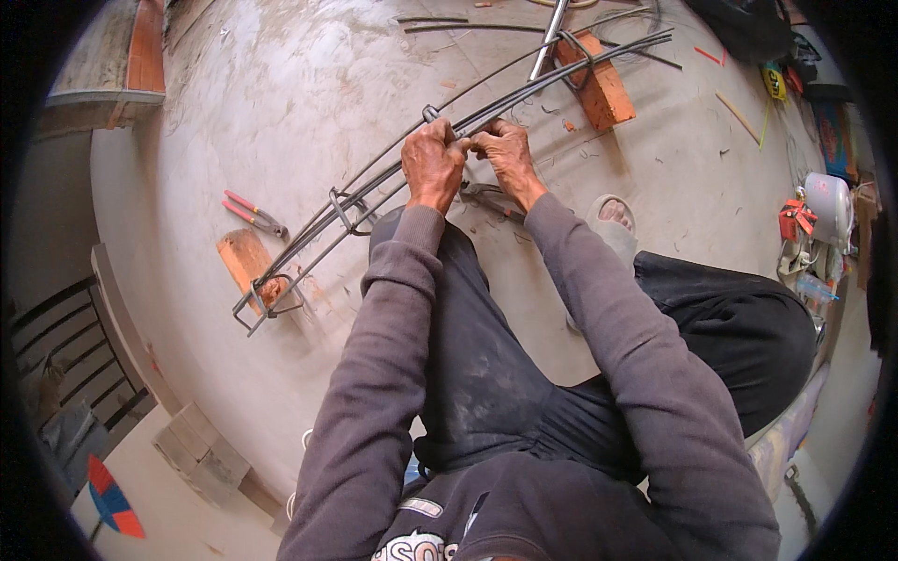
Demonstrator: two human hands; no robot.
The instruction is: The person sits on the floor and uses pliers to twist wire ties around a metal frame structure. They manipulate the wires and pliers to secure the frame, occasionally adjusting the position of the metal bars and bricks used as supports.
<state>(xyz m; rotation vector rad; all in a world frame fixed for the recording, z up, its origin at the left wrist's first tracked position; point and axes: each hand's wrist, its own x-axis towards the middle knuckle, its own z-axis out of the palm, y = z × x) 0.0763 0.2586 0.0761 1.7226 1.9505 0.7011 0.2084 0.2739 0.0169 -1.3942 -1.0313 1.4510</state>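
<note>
A long rebar cage (309, 227), made of thin steel rods with several bent stirrups, runs slantwise in front of me from lower left to upper right. My left hand (435, 168) is closed at the rods near the cage's middle, just below a stirrup (430, 113). Beside it, my right hand (508, 161) has its fingers pinched together at the same rods, and the two hands' fingertips nearly meet. Whatever small thing sits between those fingertips is hidden. Each end of the cage rests on a brick, one orange brick (245, 254) at left and another brick (603, 89) at upper right.
Red-handled pincers (254, 214) lie on the concrete floor (271, 103) by the left brick. Loose rods (477, 27) and a shiny metal tube (549, 42) lie at the far side. A white container (829, 208) and other clutter line the right. My sandalled foot (615, 220) is near the cage.
</note>
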